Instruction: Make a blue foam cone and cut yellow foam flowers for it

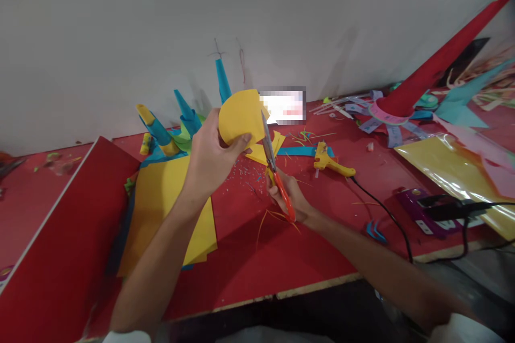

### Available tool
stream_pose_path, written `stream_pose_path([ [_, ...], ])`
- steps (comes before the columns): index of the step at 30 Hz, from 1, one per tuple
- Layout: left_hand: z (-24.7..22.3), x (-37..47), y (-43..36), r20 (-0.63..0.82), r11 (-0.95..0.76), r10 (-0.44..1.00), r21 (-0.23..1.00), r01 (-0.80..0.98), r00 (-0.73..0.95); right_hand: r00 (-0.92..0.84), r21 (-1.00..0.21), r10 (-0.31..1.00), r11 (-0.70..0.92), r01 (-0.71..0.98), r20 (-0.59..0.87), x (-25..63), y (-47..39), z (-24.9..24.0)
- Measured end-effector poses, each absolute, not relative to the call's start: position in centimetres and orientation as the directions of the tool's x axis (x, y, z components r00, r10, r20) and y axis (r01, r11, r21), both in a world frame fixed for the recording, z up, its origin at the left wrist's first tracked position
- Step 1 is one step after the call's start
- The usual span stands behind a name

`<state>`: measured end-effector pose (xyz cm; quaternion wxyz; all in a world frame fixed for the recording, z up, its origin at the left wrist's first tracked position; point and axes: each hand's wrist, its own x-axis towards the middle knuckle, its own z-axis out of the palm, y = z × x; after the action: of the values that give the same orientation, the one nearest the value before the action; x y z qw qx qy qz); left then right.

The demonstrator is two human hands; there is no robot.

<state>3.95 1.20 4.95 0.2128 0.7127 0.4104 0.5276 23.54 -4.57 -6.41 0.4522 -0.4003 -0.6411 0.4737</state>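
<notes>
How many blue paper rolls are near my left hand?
3: a yellow-tipped roll leftmost, a middle roll, and a third roll partly behind the yellow paper. Others may be hidden.

The left hand [212, 159] holds one yellow paper piece [241, 118], the right hand [296, 196] one pair of scissors [270, 151]. Beyond the left hand are three blue paper rolls [188, 117]; right of the right hand are one glue gun [325, 161] and one red cone [438, 59].

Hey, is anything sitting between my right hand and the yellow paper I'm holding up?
Only the scissors in your right hand, their blades at the right edge of the yellow paper. Nothing else visible stands between; your left hand grips it further left.
</notes>
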Motion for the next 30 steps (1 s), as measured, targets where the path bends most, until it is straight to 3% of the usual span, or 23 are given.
stream_pose_path([
  [6, 5.1, 4.2, 1.0, 0.528, -0.512, 0.846, 0.766, 0.388, 0.075, -0.261, -0.968, 0.946, 0.227, 0.105, 0.193, 23.5, -4.5, -6.5],
  [21, 6.9, 3.5, 0.9, 0.479, -0.481, 0.875, 0.85, 0.214, 0.067, -0.277, -0.978, 0.946, 0.196, 0.073, 0.169, 23.7, -4.5, -6.7],
  [30, 6.9, 3.3, 1.1, 0.442, -0.441, 0.896, 0.868, 0.226, 0.05, -0.281, -0.974, 0.943, 0.211, 0.086, 0.18, 23.7, -4.6, -7.1],
])
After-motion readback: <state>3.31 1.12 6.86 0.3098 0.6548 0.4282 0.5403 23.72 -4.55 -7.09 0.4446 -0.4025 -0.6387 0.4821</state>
